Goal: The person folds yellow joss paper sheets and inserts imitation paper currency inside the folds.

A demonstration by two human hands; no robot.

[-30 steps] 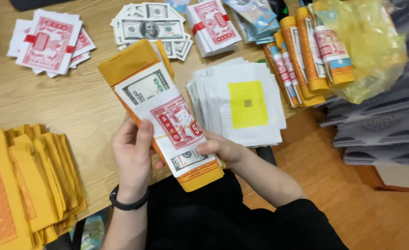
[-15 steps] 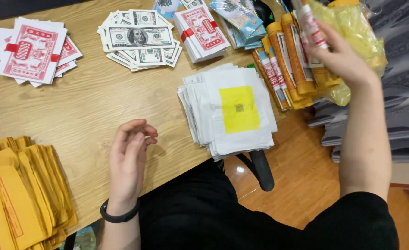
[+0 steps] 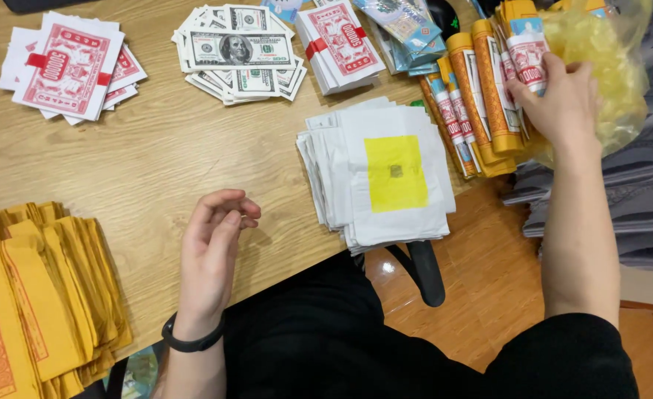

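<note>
Two hands were in my view. My left hand [image 3: 212,255] rested on its edge on the wooden worktop [image 3: 141,170], fingers loosely curled and holding nothing, a black band at the wrist. My right arm stretched out far to the right, and the right hand [image 3: 559,96] lay with fingers spread over the yellow-wrapped note bundles [image 3: 481,96] beside the yellow plastic bag [image 3: 611,66]; I could not tell whether it gripped them.
</note>
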